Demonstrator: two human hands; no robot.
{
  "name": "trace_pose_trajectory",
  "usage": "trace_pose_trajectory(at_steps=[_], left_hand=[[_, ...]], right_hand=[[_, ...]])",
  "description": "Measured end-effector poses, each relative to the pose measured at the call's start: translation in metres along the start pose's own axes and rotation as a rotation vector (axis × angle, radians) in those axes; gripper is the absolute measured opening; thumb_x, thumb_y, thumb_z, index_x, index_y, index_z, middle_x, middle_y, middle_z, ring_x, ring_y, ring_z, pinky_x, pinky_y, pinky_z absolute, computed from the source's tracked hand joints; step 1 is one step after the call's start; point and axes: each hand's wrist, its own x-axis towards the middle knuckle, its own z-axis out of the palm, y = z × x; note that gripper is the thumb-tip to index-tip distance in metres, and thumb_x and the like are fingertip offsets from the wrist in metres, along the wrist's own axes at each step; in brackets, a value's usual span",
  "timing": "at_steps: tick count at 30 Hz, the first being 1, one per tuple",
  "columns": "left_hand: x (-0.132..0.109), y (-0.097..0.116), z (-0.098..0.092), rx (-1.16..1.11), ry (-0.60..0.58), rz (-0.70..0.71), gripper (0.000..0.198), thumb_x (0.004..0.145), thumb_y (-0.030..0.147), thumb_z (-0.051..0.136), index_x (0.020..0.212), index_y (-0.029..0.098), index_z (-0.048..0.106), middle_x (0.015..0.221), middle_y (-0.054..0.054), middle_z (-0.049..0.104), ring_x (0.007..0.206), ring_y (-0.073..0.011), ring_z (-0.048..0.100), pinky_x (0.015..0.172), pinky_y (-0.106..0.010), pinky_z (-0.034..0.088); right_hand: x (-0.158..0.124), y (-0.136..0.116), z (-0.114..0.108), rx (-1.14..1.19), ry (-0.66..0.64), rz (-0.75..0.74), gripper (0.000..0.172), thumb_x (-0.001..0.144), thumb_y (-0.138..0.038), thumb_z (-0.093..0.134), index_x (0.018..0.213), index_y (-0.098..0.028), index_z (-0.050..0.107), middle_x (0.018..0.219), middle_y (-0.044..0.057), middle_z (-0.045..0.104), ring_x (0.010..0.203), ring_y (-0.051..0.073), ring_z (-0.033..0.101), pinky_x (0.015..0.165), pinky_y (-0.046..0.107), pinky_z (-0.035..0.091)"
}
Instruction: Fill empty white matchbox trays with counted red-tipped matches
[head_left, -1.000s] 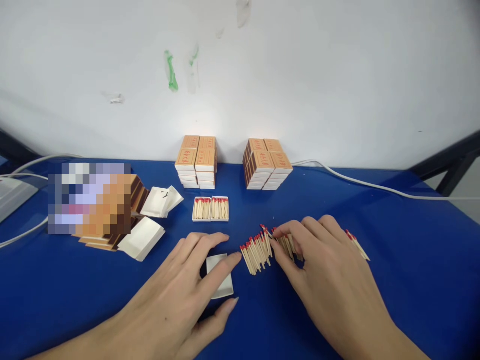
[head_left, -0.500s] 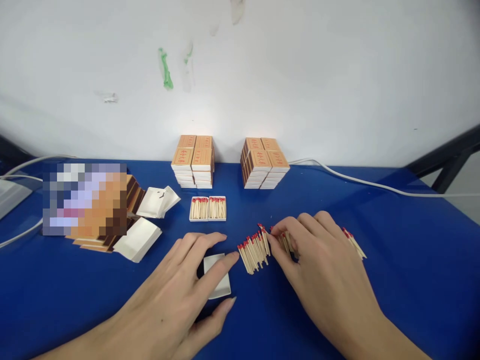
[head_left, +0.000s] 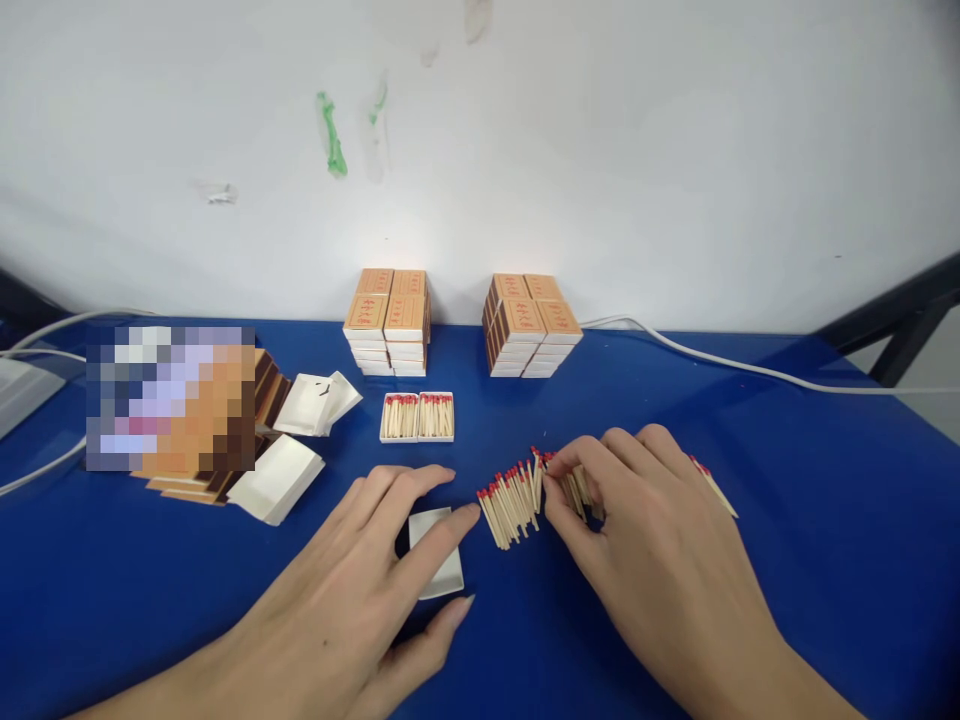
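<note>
My left hand (head_left: pixel 352 590) rests on the blue table (head_left: pixel 825 560), fingers and thumb spread around a small empty white matchbox tray (head_left: pixel 439 560). My right hand (head_left: pixel 652 540) lies over a heap of loose red-tipped matches (head_left: pixel 514 498), with fingertips pinching into the matches at its left part. A few more matches (head_left: pixel 712 482) stick out beyond the hand on the right. Two filled white trays of matches (head_left: pixel 418 416) sit side by side just beyond my hands.
Two stacks of closed orange matchboxes (head_left: pixel 390 325) (head_left: pixel 529 328) stand against the white wall. Empty white trays (head_left: pixel 281 478) and orange sleeves lie at the left beside a blurred patch. White cables (head_left: pixel 750 372) run along the table's back edge.
My right hand's fingers have shifted slightly on the match heap, nudging a few matches. The left hand has stayed on the empty tray.
</note>
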Motion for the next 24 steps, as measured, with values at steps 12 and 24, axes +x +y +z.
trace_pose_trajectory(at_steps=[12,24], left_hand=[[-0.0011,0.0005,0.0014,-0.002,0.003,-0.011,0.047,0.111,0.026,0.061,0.158,0.028,0.060,0.162,-0.013,0.055,0.144,-0.0318,0.055,0.115,-0.051,0.061],[-0.0011,0.0004,0.0013,-0.010,0.011,-0.014,0.049,0.110,0.024,0.061,0.159,0.027,0.061,0.162,-0.014,0.057,0.143,-0.0327,0.057,0.114,-0.051,0.062]], right_hand=[[-0.0007,0.0005,0.0006,0.021,-0.007,0.011,0.015,0.106,-0.019,0.064,0.092,-0.023,0.068,0.080,0.005,0.064,0.083,0.030,0.054,0.076,0.043,0.038],[-0.0004,0.0008,0.0012,0.052,-0.006,-0.016,0.021,0.109,-0.018,0.060,0.090,-0.023,0.067,0.080,0.005,0.063,0.082,0.028,0.053,0.077,0.043,0.040]])
